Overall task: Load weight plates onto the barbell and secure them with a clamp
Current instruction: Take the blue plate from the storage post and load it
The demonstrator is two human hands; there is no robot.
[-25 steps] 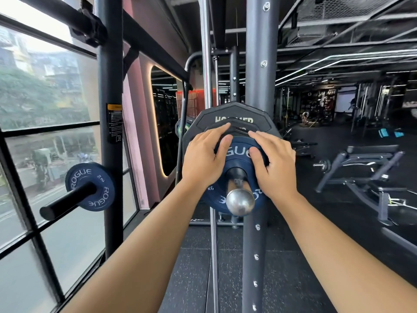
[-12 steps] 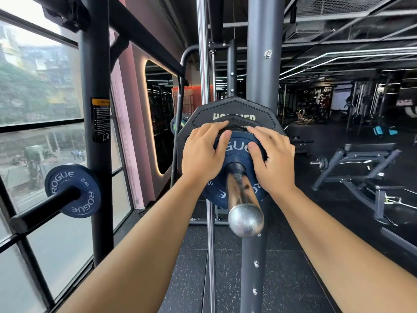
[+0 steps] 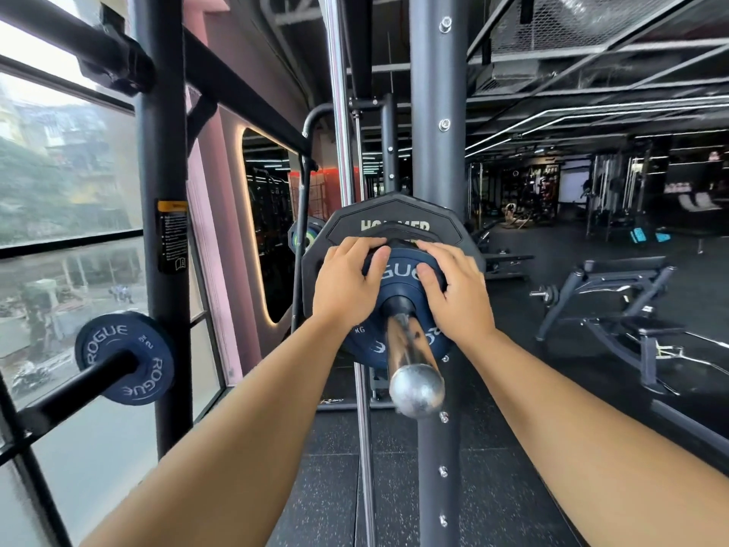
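A chrome barbell sleeve [image 3: 408, 349] points toward me at centre, resting in a dark rack. A large black angular plate [image 3: 394, 215] marked HAMMER sits far back on it. In front of it a small blue ROGUE plate [image 3: 398, 273] is threaded on the sleeve, close against the black plate. My left hand [image 3: 347, 282] grips the blue plate's upper left rim, fingers curled over the top and thumb on its face. My right hand [image 3: 457, 294] grips the upper right rim the same way. No clamp is in view.
A second blue ROGUE plate [image 3: 126, 357] hangs on a black storage peg at lower left, beside a rack upright [image 3: 161, 230] and the window. Another upright [image 3: 434, 112] stands right behind the sleeve. An adjustable bench [image 3: 615, 302] stands on the rubber floor at right.
Both hands slid the blue plate farther in along the sleeve toward the black plate, leaving more bare chrome in front. The fingers now curl over the plate's top rim.
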